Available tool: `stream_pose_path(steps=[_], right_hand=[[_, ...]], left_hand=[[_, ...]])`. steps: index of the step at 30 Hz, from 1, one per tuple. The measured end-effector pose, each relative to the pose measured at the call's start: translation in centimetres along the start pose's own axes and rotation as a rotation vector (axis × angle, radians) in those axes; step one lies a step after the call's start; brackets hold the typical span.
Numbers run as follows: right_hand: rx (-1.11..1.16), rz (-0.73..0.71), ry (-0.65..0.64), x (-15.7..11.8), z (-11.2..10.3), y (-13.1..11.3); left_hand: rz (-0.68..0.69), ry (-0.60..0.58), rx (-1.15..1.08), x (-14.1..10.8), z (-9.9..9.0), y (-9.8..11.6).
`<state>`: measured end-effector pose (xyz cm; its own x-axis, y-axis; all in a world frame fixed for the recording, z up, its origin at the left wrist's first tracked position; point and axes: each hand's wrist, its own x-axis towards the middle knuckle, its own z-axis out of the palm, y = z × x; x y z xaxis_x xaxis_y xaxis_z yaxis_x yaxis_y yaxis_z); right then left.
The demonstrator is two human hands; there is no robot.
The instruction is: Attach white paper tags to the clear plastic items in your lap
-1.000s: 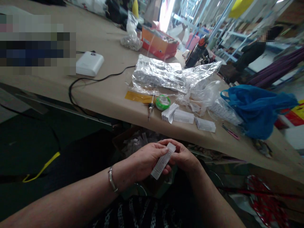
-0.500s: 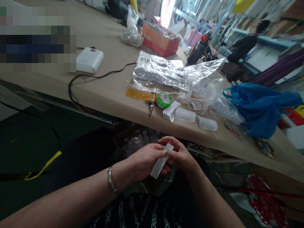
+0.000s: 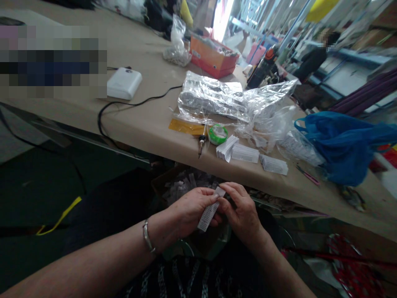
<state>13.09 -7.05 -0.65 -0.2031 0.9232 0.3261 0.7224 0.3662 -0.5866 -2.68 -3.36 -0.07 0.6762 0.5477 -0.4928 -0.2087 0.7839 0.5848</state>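
Between thumb and fingers, my left hand [image 3: 197,209] pinches a small white printed label [image 3: 208,215] over my lap. My right hand [image 3: 240,207] is at the label's upper end, its thumb and index finger curled against it. Three stacks of similar white labels [image 3: 245,153] lie along the table's front edge. Beside them are a green roll of tape [image 3: 218,134] and a pen-like tool with a metal tip [image 3: 202,145]. Below the table edge, an open box [image 3: 158,186] holds many clear and whitish pieces.
A white device [image 3: 124,82] with a black cable [image 3: 101,118] lies on the brown table [image 3: 155,136]. Farther back are a clear plastic bag [image 3: 211,97] and an orange box [image 3: 214,58]. At right lie a blue bag [image 3: 341,140] and pink-handled scissors [image 3: 307,174]. A person [image 3: 313,60] is in the background.
The fingers of my right hand have lifted and stretched a little around the label's upper end. The whole view has shifted slightly, moving the table items right and down.
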Motion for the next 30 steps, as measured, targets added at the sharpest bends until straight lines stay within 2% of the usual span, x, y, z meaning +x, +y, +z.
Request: stream_pose_path(steps=[4, 7, 10, 15, 19, 25, 30], right_hand=[[0.085, 0.056, 0.021, 0.2, 0.2, -0.2], [0.334, 0.246, 0.045, 0.5, 0.4, -0.1], [0.648, 0.461, 0.001, 1.3, 1.0, 0.2], [0.962, 0.61, -0.038, 2.6, 2.3, 0.8], [1.017, 0.625, -0.049, 3.6, 3.2, 0.6], [0.973, 0.526, -0.04, 5.6, 4.2, -0.2], [0.778, 0.442, -0.023, 7.4, 4.6, -0.5]], left_hand=[[0.014, 0.007, 0.023, -0.2, -0.2, 0.2], [0.04, 0.034, 0.028, -0.2, -0.4, 0.2], [0.095, 0.051, 0.036, -0.1, -0.8, 0.1], [0.16, 0.103, 0.093, -0.1, -1.6, 0.2], [0.225, 0.134, 0.14, -0.3, -2.2, 0.4], [0.364, 0.217, 0.237, -0.2, -3.3, 1.2], [0.55, 0.358, 0.462, -0.2, -4.4, 2.9]])
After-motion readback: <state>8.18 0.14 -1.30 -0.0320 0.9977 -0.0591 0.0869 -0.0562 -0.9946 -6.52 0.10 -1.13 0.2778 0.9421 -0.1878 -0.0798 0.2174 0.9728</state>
